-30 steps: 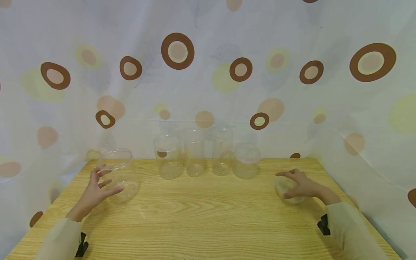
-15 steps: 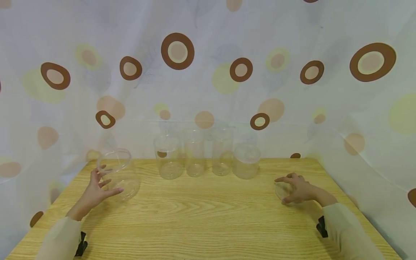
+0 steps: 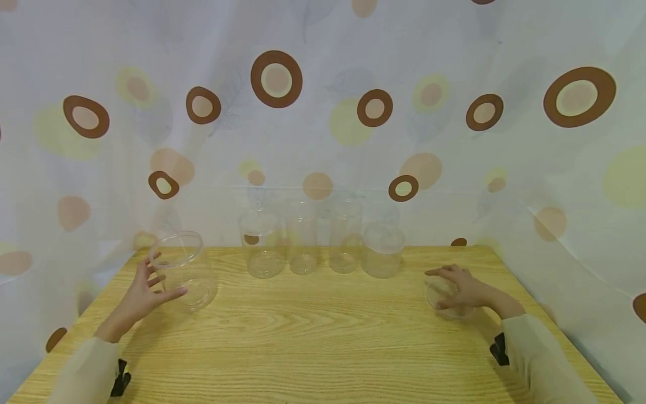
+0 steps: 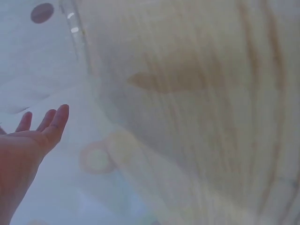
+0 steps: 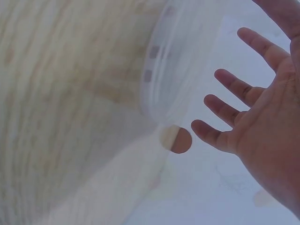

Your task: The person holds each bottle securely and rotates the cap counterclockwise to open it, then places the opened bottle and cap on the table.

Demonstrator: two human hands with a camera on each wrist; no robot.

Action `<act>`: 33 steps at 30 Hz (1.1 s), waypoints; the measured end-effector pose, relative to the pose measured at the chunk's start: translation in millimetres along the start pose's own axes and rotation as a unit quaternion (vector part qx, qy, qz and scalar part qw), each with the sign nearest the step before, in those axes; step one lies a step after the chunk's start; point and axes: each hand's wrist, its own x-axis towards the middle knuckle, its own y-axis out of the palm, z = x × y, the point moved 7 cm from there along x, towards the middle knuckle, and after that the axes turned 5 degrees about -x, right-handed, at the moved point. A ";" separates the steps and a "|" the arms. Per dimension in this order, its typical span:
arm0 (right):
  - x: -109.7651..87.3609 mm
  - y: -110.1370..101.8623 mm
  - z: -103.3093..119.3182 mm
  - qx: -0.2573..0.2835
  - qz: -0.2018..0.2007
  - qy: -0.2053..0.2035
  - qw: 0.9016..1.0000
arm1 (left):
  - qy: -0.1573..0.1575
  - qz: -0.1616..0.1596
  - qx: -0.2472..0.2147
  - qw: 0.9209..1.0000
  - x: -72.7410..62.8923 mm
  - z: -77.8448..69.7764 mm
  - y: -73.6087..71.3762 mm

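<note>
On the left of the wooden table, a large clear jar (image 3: 199, 275) leans a little left, its wide rim toward my left hand (image 3: 136, 300). The fingers are spread at its left side, and the thumb overlaps its lower front in the head view. In the left wrist view, the fingers (image 4: 57, 123) stand extended beside the clear wall. Over a low clear round container (image 3: 436, 303) on the right, my right hand (image 3: 469, 293) is spread, partly hiding it. The right wrist view has the fingers (image 5: 220, 110) apart beside a clear curved rim (image 5: 149, 70).
At the back of the table (image 3: 303, 348) stand several clear vessels: a wide jar (image 3: 266, 264), two tall narrow cylinders, the first (image 3: 303, 261) beside the second (image 3: 345, 261), and a shorter jar (image 3: 382, 262). A spotted curtain (image 3: 323, 112) surrounds the table's back and sides.
The large jar's rim has shifted slightly left and its tilt has grown a little. My left hand has drawn slightly left; my right hand has shifted slightly over the low container.
</note>
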 end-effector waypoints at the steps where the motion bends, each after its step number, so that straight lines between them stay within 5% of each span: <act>1: 0.7 -2.5 1.5 0.001 -0.004 -0.004 1.000 | 0.004 -0.003 0.002 1.000 0.0 -3.1 -1.9; 8: 7.8 -25.8 12.7 0.016 -0.030 -0.007 0.999 | 0.031 -0.025 0.016 0.999 0.9 -26.3 -16.2; 20: 25.1 -70.3 43.1 0.010 -0.096 -0.015 0.995 | 0.082 -0.043 0.047 0.995 7.1 -90.3 -29.4; 27: 41.9 -83.7 74.2 0.023 -0.095 -0.031 0.995 | 0.134 -0.046 0.074 0.987 14.6 -125.5 -10.9; 33: 61.6 -87.4 107.1 0.018 -0.089 -0.061 0.994 | 0.154 -0.027 0.091 0.984 22.1 -139.9 17.4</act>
